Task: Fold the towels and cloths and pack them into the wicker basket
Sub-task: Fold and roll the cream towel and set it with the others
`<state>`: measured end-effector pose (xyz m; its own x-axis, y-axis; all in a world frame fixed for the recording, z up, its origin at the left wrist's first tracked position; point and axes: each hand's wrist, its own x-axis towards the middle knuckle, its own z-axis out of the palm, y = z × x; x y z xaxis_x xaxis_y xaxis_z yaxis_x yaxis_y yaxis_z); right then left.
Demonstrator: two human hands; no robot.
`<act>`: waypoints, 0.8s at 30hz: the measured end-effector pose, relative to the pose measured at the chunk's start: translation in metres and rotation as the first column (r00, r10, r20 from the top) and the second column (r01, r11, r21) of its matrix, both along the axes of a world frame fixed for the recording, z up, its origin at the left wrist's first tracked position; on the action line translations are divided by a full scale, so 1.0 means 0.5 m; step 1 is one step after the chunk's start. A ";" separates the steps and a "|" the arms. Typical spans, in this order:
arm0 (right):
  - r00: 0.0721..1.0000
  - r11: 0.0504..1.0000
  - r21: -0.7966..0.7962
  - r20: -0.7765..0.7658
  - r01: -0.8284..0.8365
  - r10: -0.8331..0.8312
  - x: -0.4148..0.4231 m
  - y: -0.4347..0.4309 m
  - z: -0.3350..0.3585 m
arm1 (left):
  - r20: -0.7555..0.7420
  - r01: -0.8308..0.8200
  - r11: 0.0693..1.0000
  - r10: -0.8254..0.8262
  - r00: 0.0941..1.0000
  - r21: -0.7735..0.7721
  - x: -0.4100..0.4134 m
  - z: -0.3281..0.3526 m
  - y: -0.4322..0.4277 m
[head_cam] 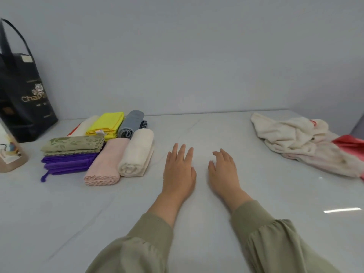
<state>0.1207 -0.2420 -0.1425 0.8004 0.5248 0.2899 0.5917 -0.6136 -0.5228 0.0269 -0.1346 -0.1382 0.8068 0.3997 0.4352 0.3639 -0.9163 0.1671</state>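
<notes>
Left hand (180, 170) and right hand (222, 172) both palm-down on the table (59, 213), fingers loose, gripping nothing; reads as a pause between cloths

Folded stack (88, 146) sits just left of them, cream roll (136, 152) nearest, pieces packed tight, probably staged for packing

Unfolded cream heap (295, 138) well off to the right, likely next to fold

Red item (350, 146) beside it is cut by the frame edge, can't identify

Wicker basket not in view

Black bag (21, 91) far left, contents hidden
</notes>
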 end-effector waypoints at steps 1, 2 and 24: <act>1.000 1.000 -0.007 -0.004 0.030 -0.030 0.015 -0.014 -0.001 | -0.038 0.000 0.998 -0.002 0.999 -0.059 0.017 -0.003 -0.019; 0.998 0.997 -0.022 -0.005 0.070 -0.070 0.034 -0.033 -0.002 | -0.077 0.008 0.994 -0.016 0.997 -0.107 0.037 -0.007 -0.042; 0.941 0.969 -0.196 0.328 0.150 -0.079 0.195 -0.120 0.045 | 0.379 0.172 0.707 0.145 0.914 -0.686 0.105 -0.016 -0.073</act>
<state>0.2183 -0.3020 -0.1200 0.7447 0.5127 0.4272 0.6228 -0.7639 -0.1689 0.0796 -0.1710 -0.1462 0.6460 0.7010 0.3023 0.1135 -0.4798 0.8700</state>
